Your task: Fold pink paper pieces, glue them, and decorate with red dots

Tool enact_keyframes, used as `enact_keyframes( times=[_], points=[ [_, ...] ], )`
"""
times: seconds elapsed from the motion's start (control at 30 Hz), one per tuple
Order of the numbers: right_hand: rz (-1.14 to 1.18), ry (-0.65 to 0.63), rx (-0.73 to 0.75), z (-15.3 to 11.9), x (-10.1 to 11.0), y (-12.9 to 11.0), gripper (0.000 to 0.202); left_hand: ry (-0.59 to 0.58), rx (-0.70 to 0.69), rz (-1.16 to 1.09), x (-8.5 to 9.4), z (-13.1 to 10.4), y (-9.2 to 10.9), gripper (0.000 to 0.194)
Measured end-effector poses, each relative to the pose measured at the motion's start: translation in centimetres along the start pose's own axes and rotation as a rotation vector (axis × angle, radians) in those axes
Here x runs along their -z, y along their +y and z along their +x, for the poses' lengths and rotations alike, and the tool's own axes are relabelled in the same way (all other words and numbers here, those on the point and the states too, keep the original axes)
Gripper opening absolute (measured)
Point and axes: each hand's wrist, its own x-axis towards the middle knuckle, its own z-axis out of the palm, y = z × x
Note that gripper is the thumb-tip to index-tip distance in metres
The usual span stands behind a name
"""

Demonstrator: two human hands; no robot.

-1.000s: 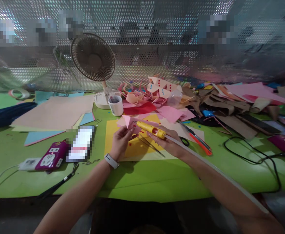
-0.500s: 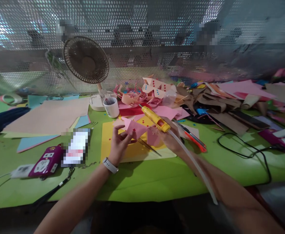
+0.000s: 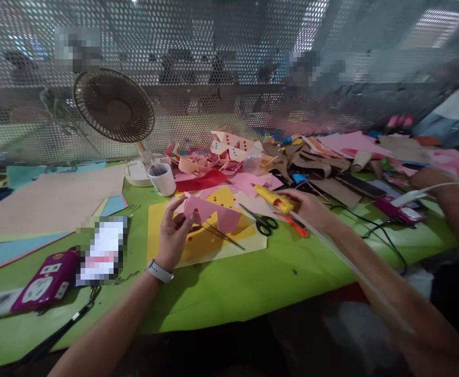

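My left hand (image 3: pixel 175 229) pinches the left end of a folded pink paper piece (image 3: pixel 211 211) with a small red square near the thumb. That paper hangs over a yellow sheet (image 3: pixel 161 235) scattered with small red squares. Closed around a yellow hot glue gun (image 3: pixel 272 199) is my right hand (image 3: pixel 306 207); the gun points left and its pale cord trails along my forearm. Tweezers (image 3: pixel 229 238) lie slanted under the pink paper. Black-handled scissors (image 3: pixel 266 225) rest between the sheet and my right hand, with a red-orange cutter (image 3: pixel 297 228) partly hidden beside them.
A fan (image 3: pixel 115 104) and a white cup (image 3: pixel 161 179) stand at the back left. Cut paper pieces (image 3: pixel 229 149) are heaped along the back. A phone (image 3: pixel 102 251) and purple power bank (image 3: pixel 48 280) lie left. Another person's arm (image 3: pixel 449 204) reaches in at right.
My right hand has moved the glue gun right, away from the pink paper, uncovering the scissors. The view has shifted right, and another person's arm has come into sight.
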Motion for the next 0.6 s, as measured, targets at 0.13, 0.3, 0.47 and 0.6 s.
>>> enact_keyframes(
  times=[0.13, 0.3, 0.47, 0.6],
  points=[
    [-0.151, 0.028, -0.102, -1.8, 2.3, 4.4, 0.05, 0.01, 0.002, -0.023, 0.0, 0.1, -0.1, 0.062],
    [-0.215, 0.018, -0.088, -2.9, 3.5, 7.6, 0.048, 0.048, 0.049, -0.045, -0.1, 0.3, 0.2, 0.061],
    [-0.323, -0.075, 0.012, -3.4, 3.4, 9.7, 0.048, 0.058, 0.074, -0.074, -0.1, 0.4, 0.3, 0.062],
    [-0.325, -0.128, 0.041, -3.4, 3.6, 11.0, 0.052, 0.05, 0.074, -0.074, -0.1, 0.4, 0.3, 0.062]
  ],
)
